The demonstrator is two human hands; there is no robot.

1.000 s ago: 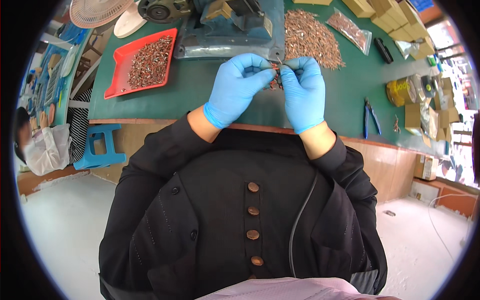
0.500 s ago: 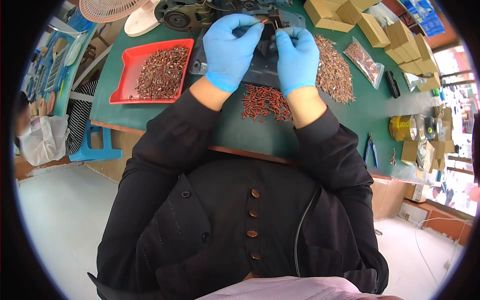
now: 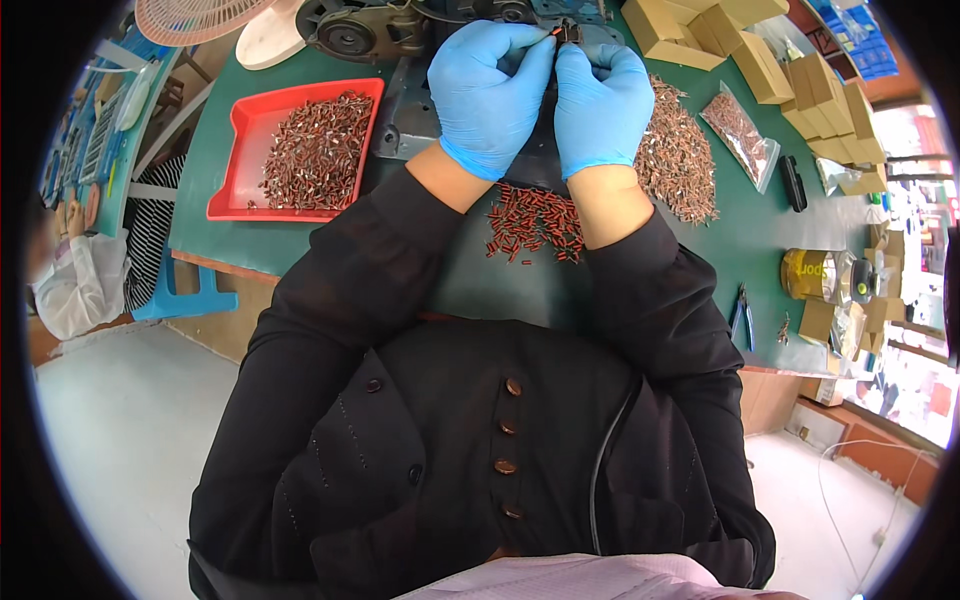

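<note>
Both my hands wear blue gloves and meet at the far edge of the green table [image 3: 760,250]. My left hand [image 3: 488,95] and my right hand [image 3: 600,100] pinch one small red part [image 3: 557,33] between their fingertips, right against a dark metal machine [image 3: 440,25]. A loose pile of small red parts [image 3: 533,222] lies on the table between my forearms. A larger heap of brownish parts [image 3: 680,155] spreads to the right of my right hand.
A red tray [image 3: 232,170] full of small parts sits to the left. Cardboard boxes [image 3: 760,60] line the back right, with a clear bag of parts [image 3: 738,125], pliers [image 3: 742,315] and a tape roll [image 3: 815,275]. A fan [image 3: 190,15] stands back left.
My hands moved away from my body up to the machine at the table's far edge, carrying the small part. The view tilted, and the red pile now lies between my forearms.
</note>
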